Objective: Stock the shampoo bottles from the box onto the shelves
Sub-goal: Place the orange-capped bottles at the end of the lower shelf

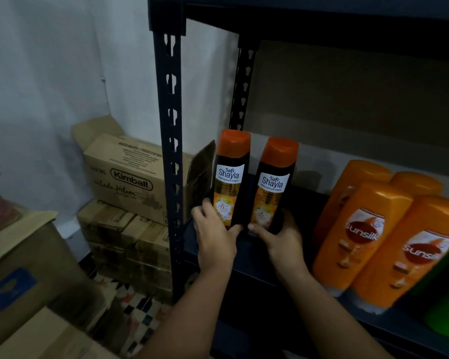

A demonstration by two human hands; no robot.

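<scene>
Two black Safi Shayla shampoo bottles with orange caps stand upright on the dark shelf (pixel 254 257), side by side at its left end. My left hand (pixel 214 237) grips the base of the left bottle (pixel 231 177). My right hand (pixel 280 237) grips the base of the right bottle (pixel 275 185). Both bottles' labels face me. Their bottoms are hidden behind my fingers.
Several orange Sunsilk bottles (pixel 366 234) stand on the same shelf to the right, with a green bottle (pixel 446 307) at the far right. The shelf's dark upright post (pixel 170 151) is just left of my hands. Stacked cardboard boxes, one marked Kimball (pixel 132 177), sit left of the rack. Another carton (pixel 24 281) is at lower left.
</scene>
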